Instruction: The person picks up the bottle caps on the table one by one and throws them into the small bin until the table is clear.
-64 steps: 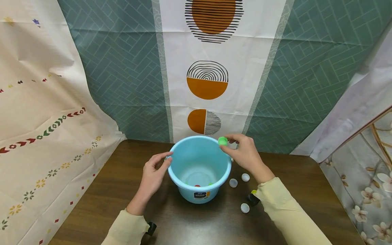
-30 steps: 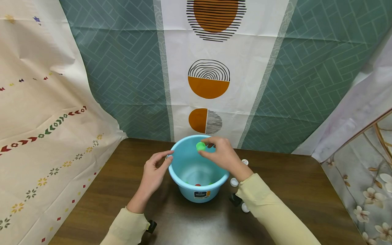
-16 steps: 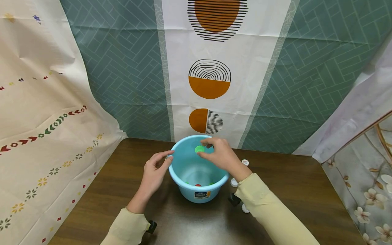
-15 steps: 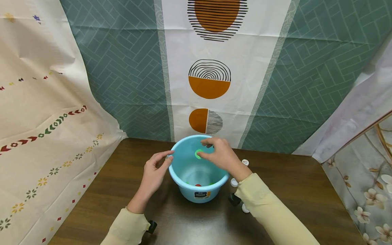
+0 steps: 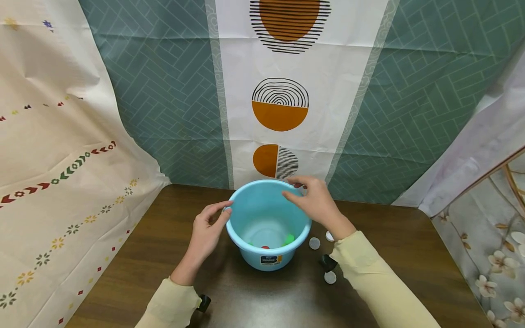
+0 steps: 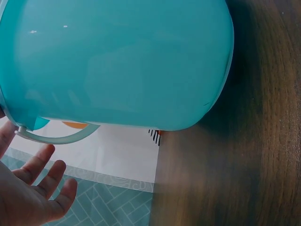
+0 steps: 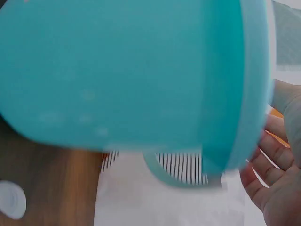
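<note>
A light blue bucket [image 5: 262, 209] stands upright on the table. At its left rim my left hand [image 5: 208, 228] pinches the edge between thumb and forefinger; in the left wrist view the other fingers [image 6: 51, 181] hang loose below the bucket handle [image 6: 61, 140]. My right hand [image 5: 317, 200] hovers at the right rim with thumb and fingers spread apart, holding nothing; the right wrist view shows it beside the rim [image 7: 256, 89]. Inside, a green bottle cap [image 5: 289, 238] lies on the right of the bottom. A small red piece [image 5: 265, 247] peeks over the front rim, mostly hidden.
Several white caps lie on the table right of the bucket: a near one [image 5: 330, 277], a middle one [image 5: 314, 243] and another [image 5: 330, 236] partly behind the right wrist. The dark wooden table [image 5: 254, 305] backs onto a patterned cloth [image 5: 172, 127].
My right hand moved left over the bucket with the green bottle cap, let it drop inside, then drew back right to the rim, empty. My left hand stayed at the left rim.
</note>
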Motion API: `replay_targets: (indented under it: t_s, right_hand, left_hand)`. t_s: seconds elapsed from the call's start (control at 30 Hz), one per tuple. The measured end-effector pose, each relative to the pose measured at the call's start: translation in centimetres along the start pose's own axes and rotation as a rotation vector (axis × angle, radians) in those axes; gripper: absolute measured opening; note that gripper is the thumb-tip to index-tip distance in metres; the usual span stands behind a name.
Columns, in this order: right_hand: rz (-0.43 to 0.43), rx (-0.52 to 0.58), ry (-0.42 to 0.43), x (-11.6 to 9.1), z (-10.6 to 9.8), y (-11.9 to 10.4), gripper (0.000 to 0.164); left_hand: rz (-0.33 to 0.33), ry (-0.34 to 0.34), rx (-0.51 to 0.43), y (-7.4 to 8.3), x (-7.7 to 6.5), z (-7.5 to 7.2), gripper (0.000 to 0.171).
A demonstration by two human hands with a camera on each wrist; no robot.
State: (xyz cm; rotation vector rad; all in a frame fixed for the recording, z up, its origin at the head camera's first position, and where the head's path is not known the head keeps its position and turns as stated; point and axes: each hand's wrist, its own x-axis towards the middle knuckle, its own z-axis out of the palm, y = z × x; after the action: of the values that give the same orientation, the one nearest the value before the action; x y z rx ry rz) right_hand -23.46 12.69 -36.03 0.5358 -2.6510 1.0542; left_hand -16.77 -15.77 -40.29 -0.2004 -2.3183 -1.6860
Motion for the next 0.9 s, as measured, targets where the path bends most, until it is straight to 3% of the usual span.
replay_targets:
  t_s: [0.17, 0.33, 0.67, 0.9]
  right_hand:
    - [0.034, -0.012, 0.086, -1.0, -1.9, 2.1, 0.042]
    - [0.083, -0.032, 0.112, -2.6, -3.3, 4.7, 0.043]
    - [0.175, -0.081, 0.096, -5.6, -4.2, 9.3, 0.047]
    - [0.220, -0.095, 0.031, -7.1, -3.9, 12.2, 0.050]
  left_hand:
    - [0.005, -0.003, -0.002, 0.0, 0.0, 0.0, 0.029]
    - [0.002, -0.001, -0.012, -0.2, 0.1, 0.1, 0.029]
    - [-0.002, -0.001, -0.017, -0.1, 0.0, 0.1, 0.030]
    - [-0.005, -0.005, -0.002, 0.0, 0.0, 0.1, 0.030]
